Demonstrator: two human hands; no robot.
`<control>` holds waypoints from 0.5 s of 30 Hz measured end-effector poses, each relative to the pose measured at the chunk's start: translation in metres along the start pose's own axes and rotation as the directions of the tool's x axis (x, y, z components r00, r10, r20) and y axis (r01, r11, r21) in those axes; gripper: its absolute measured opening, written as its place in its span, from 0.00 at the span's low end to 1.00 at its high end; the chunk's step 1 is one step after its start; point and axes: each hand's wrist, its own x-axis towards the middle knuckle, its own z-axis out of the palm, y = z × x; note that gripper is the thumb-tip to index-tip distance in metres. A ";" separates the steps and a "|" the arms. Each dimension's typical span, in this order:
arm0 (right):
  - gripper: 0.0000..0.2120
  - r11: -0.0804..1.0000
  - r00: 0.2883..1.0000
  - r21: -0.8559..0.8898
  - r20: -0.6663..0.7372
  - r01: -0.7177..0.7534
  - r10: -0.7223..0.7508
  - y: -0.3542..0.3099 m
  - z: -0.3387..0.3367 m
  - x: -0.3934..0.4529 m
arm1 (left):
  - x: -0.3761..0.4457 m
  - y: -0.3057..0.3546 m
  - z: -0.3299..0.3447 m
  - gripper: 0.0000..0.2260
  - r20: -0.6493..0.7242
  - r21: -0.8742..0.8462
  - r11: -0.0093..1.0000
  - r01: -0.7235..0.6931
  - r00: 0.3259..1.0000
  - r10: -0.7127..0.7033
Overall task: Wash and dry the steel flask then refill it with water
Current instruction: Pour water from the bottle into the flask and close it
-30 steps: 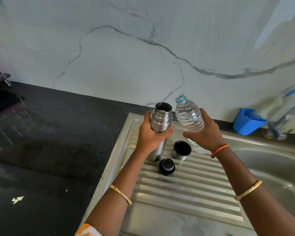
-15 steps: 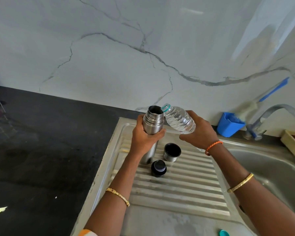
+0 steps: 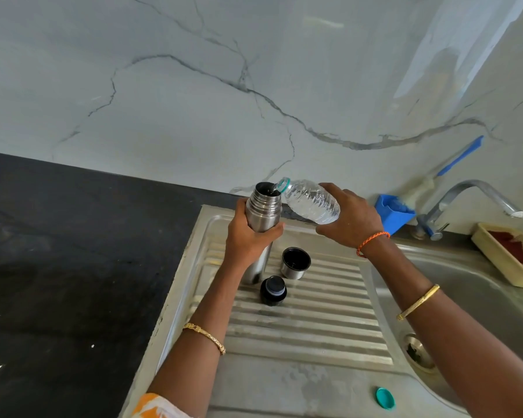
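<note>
The steel flask [image 3: 261, 211] stands upright and uncapped on the ribbed drainboard [image 3: 308, 324]; my left hand [image 3: 248, 239] grips its upper body. My right hand [image 3: 349, 217] holds a clear plastic water bottle [image 3: 310, 200] tipped over to the left, its mouth at the flask's opening, with water running in. The flask's steel cup lid [image 3: 295, 263] and its black stopper [image 3: 273, 291] stand on the drainboard just in front of the flask.
A teal bottle cap [image 3: 385, 397] lies on the drainboard's near right. The sink basin [image 3: 477, 300] is at right, with a tap [image 3: 465, 197], a blue holder [image 3: 394, 214] and a cream tray [image 3: 507, 254]. Black countertop [image 3: 67, 267] spreads to the left.
My right hand has tilted the bottle from nearly upright down to the left until its mouth reached the flask's opening. My left hand has kept its hold on the flask.
</note>
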 end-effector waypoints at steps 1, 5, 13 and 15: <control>0.36 1.000 1.000 -0.004 0.001 0.000 0.000 0.000 0.000 0.000 | 0.000 0.000 0.000 0.24 -0.001 0.000 1.000 0.001 1.000 -0.001; 0.36 1.000 1.000 -0.022 -0.004 0.008 -0.008 0.000 -0.001 0.000 | -0.001 -0.001 -0.001 0.25 0.003 -0.001 1.000 0.006 1.000 -0.006; 0.35 0.998 0.999 -0.062 -0.013 0.029 -0.030 0.003 -0.004 0.003 | 0.000 0.001 -0.002 0.25 0.009 0.005 1.000 -0.012 1.000 0.012; 0.35 0.998 0.999 -0.063 -0.017 0.031 -0.032 0.003 -0.006 0.004 | 0.000 0.002 -0.002 0.25 0.010 0.011 1.000 -0.015 1.000 0.015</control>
